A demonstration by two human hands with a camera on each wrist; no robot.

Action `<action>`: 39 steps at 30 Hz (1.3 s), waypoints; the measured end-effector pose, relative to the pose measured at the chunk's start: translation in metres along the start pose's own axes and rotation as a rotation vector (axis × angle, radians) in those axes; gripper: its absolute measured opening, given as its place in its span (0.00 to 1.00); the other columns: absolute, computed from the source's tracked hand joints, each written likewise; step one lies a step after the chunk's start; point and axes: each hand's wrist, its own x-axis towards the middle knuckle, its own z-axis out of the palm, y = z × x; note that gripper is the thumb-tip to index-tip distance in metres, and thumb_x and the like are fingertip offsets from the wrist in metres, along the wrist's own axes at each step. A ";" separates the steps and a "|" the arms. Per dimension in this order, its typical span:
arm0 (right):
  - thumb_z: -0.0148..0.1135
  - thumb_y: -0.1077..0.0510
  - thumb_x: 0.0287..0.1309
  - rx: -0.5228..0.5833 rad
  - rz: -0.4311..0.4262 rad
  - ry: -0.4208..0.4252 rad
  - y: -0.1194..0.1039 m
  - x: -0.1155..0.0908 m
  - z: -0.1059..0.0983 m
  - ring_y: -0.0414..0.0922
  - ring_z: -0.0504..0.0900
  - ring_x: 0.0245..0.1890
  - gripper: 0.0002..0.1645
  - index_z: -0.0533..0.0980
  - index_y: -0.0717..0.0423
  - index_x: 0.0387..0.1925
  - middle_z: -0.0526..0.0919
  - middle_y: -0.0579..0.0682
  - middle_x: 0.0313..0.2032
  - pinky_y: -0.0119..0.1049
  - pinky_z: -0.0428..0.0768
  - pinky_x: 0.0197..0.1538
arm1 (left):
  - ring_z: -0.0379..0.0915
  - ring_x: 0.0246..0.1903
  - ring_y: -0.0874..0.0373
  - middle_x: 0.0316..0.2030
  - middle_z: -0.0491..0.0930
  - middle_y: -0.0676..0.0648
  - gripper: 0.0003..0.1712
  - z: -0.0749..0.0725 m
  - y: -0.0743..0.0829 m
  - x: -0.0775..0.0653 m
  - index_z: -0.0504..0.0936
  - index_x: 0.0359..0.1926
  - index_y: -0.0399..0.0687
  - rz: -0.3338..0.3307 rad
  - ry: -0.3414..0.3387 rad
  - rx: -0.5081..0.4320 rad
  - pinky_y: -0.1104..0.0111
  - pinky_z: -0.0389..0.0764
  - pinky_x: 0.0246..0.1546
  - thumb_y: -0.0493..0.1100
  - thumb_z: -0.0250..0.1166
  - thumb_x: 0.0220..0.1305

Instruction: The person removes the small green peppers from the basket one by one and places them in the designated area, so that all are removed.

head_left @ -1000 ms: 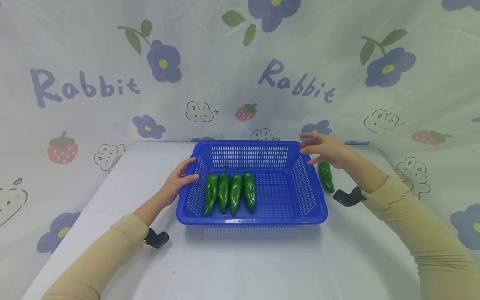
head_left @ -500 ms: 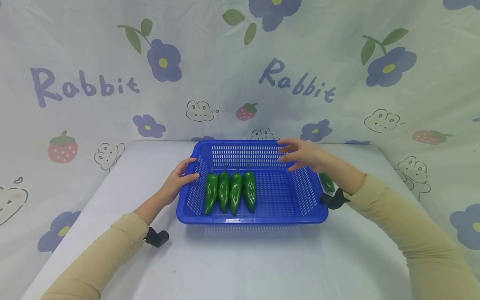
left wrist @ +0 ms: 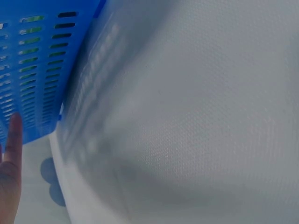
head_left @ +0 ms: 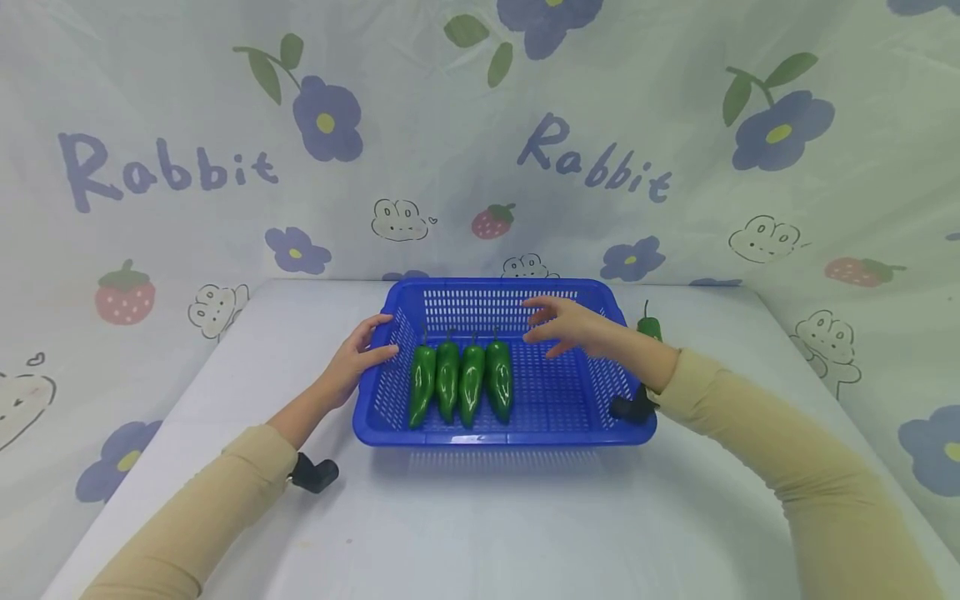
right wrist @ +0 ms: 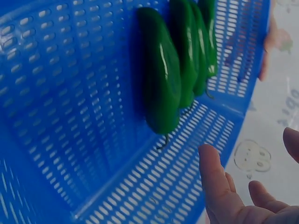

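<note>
A blue plastic basket (head_left: 510, 439) with slotted walls stands on the white table. Several green peppers (head_left: 471, 385) lie side by side in its left half, stems toward the far wall. My left hand (head_left: 347, 367) holds the basket's left rim, its thumb lying over the edge; in the left wrist view one finger (left wrist: 15, 140) shows against the outer wall. Over the right half of the basket, my right hand (head_left: 576, 327) is spread with nothing in it. In the right wrist view its fingers (right wrist: 217, 175) are apart from the nearest pepper (right wrist: 161, 77).
Another green pepper (head_left: 649, 327) lies outside the basket on the right, partly covered by my right forearm. White table surface (head_left: 495, 525) extends in front of the basket. Behind it hangs a printed cloth (head_left: 450, 150) with flowers and rabbits.
My right hand has moved left, from the basket's right rim to over its inside, bringing the outside pepper's stem end into view. My left hand and the peppers have stayed put.
</note>
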 end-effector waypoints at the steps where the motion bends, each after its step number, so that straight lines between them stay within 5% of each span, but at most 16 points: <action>1: 0.59 0.62 0.55 0.010 0.002 0.000 0.001 0.002 0.002 0.62 0.69 0.56 0.41 0.53 0.56 0.67 0.61 0.65 0.62 0.49 0.77 0.48 | 0.59 0.59 0.39 0.64 0.55 0.34 0.35 0.000 0.000 0.000 0.50 0.68 0.44 0.001 0.000 -0.002 0.60 0.73 0.50 0.41 0.53 0.64; 10: 0.59 0.64 0.53 0.034 0.046 0.023 0.006 0.020 0.021 0.58 0.70 0.56 0.41 0.54 0.57 0.67 0.62 0.65 0.62 0.54 0.74 0.51 | 0.59 0.59 0.39 0.64 0.55 0.34 0.35 0.000 0.000 0.000 0.50 0.68 0.44 -0.002 0.000 -0.002 0.64 0.75 0.48 0.42 0.54 0.63; 19: 0.60 0.65 0.53 0.043 0.075 0.063 0.016 0.038 0.033 0.59 0.70 0.55 0.41 0.54 0.57 0.67 0.61 0.65 0.61 0.53 0.75 0.50 | 0.58 0.60 0.37 0.65 0.54 0.34 0.35 0.000 -0.001 0.000 0.49 0.68 0.45 -0.007 -0.003 -0.005 0.53 0.71 0.53 0.42 0.54 0.63; 39: 0.65 0.65 0.47 -0.098 0.142 0.131 0.030 0.064 0.055 0.59 0.71 0.54 0.43 0.57 0.57 0.65 0.65 0.64 0.59 0.47 0.80 0.42 | 0.57 0.60 0.38 0.65 0.55 0.34 0.35 0.000 0.000 0.000 0.50 0.68 0.45 -0.002 0.000 -0.001 0.50 0.68 0.54 0.42 0.54 0.63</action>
